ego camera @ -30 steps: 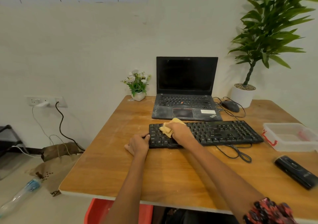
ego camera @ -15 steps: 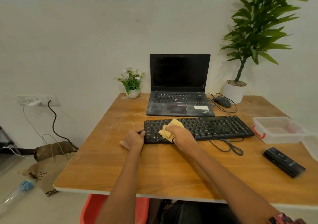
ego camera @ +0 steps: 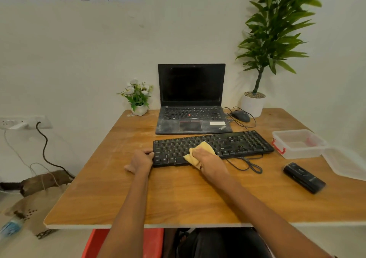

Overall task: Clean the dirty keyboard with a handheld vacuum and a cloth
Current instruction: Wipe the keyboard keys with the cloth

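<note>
A black wired keyboard (ego camera: 237, 143) lies across the middle of the wooden table (ego camera: 178, 194), in front of a dusty laptop. My right hand (ego camera: 211, 163) presses a yellow cloth (ego camera: 200, 152) onto the keys near the keyboard's front middle. My left hand (ego camera: 139, 161) grips the keyboard's left end, thumb on its top corner. A black handheld vacuum (ego camera: 304, 177) lies on the table to the right, apart from both hands.
The open laptop (ego camera: 191, 107) stands behind the keyboard, with a mouse (ego camera: 240, 116) and cables to its right. A small flower pot (ego camera: 138, 99) and a tall potted plant (ego camera: 254, 104) stand at the back. A clear plastic box (ego camera: 297, 143) and its lid (ego camera: 344, 163) sit at far right.
My right hand has slid the cloth rightward along the keys, from the left part toward the middle. My left hand still holds the left end.
</note>
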